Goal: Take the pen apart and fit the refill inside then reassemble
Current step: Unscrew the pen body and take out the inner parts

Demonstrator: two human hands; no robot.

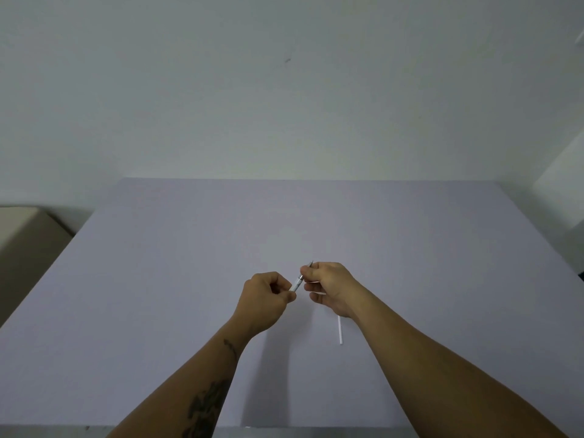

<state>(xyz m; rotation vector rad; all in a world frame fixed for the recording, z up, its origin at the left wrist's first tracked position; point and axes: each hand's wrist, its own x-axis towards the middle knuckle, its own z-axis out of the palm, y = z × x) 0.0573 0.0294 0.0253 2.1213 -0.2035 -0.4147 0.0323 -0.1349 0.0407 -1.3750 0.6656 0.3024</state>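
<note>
Both hands on pen (297, 282), held above table: left hand (267, 298) grips barrel, right hand (328, 287) pinches tip end. Looks like unscrewing. Refill (340, 330) waits below right wrist. Next: twist apart.

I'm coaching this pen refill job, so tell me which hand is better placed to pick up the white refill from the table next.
Probably the right hand: the refill lies on the table just below its wrist. The left hand is farther off, gripping the pen barrel. The right pinches the tip end, so it must release first.
</note>
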